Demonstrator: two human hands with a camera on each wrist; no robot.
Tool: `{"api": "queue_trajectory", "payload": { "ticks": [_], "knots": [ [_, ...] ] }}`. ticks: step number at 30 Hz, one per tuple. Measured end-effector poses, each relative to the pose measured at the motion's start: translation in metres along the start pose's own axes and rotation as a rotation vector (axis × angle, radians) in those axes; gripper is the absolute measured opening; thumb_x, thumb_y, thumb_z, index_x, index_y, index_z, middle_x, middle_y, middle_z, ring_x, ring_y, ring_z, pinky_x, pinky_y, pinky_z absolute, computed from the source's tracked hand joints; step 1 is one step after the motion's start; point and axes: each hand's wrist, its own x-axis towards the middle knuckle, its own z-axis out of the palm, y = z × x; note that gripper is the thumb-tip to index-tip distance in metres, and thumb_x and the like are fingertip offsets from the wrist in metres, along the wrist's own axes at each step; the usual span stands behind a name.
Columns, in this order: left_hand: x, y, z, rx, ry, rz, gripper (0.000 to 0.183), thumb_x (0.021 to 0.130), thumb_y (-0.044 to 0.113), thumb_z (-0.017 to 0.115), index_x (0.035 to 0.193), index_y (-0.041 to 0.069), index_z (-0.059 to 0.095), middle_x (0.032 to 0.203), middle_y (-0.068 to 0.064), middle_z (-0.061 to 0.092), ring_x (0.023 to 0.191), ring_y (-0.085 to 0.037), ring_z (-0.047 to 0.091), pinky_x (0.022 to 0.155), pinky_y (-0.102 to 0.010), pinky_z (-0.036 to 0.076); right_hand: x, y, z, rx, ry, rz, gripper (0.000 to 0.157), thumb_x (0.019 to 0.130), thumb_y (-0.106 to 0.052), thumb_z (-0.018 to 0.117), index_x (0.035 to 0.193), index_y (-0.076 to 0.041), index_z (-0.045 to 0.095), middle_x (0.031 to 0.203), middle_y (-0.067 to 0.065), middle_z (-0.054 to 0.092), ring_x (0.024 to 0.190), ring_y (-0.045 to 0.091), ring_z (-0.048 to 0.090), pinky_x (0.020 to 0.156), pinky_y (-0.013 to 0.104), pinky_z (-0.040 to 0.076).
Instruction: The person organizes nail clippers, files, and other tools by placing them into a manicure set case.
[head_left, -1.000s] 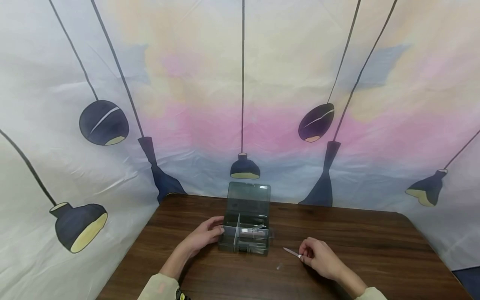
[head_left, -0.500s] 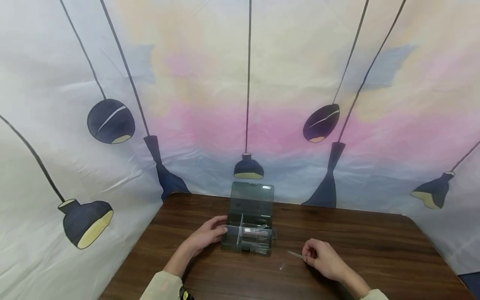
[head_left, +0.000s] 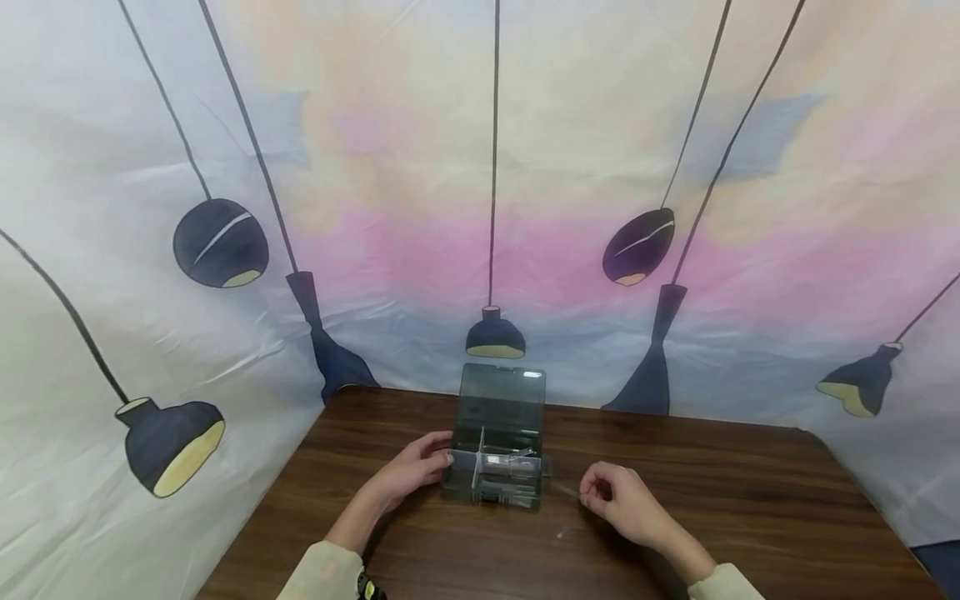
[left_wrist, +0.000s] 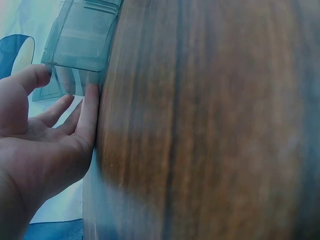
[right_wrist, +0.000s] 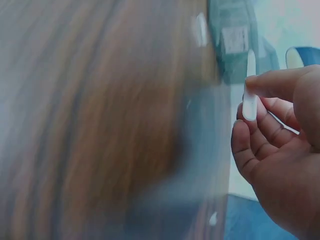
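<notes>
A smoky see-through plastic box stands on the table with its lid raised at the back. Thin dividers split its inside, and some small clear or shiny items lie in it, too small to name. At its left end, my left hand holds on, thumb at the top edge and fingers against the outer side in the left wrist view. My right hand, right of the box, pinches a slim tool between thumb and fingers. It has a white rounded handle; its thin far end points toward the box.
The dark wood table ends at a wall cloth printed with hanging lamps. A tiny clear piece lies on the tabletop in front of the box. A watch or band shows at the left sleeve.
My right hand has moved left and slightly away from me with the slim tool, nearer to the box. The left hand keeps its place at the box.
</notes>
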Motion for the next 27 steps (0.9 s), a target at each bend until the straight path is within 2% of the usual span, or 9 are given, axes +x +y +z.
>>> {"api": "queue_trajectory", "payload": {
  "ticks": [7,15,27],
  "knots": [
    [0.002,0.000,0.000,0.004,-0.001,-0.001,0.059,0.102,0.021,0.055,0.153,0.003,0.031,0.151,-0.024,0.037,0.133,-0.033,0.045,0.104,-0.048,0.045,0.019,-0.019,0.011,-0.006,0.056,-0.046,0.016,0.089,-0.007,0.073,0.085,-0.020,0.064,0.075,-0.010,0.058,0.069,0.006,0.055,0.061,0.023,0.048],
    [-0.001,0.001,0.001,-0.002,0.010,0.001,0.058,0.102,0.019,0.054,0.153,0.002,0.031,0.150,-0.025,0.038,0.133,-0.035,0.045,0.104,-0.049,0.045,0.039,-0.036,0.022,0.032,0.036,-0.096,0.016,0.090,-0.007,0.073,0.086,-0.020,0.064,0.078,-0.010,0.059,0.070,0.006,0.055,0.062,0.024,0.050],
    [-0.003,0.005,0.003,-0.007,0.009,0.000,0.059,0.102,0.019,0.054,0.153,0.001,0.030,0.150,-0.027,0.037,0.134,-0.035,0.045,0.105,-0.051,0.044,0.062,-0.060,0.039,0.029,0.021,-0.180,0.014,0.091,-0.004,0.071,0.087,-0.016,0.066,0.084,-0.008,0.059,0.073,0.007,0.055,0.064,0.024,0.051]
  ]
}}
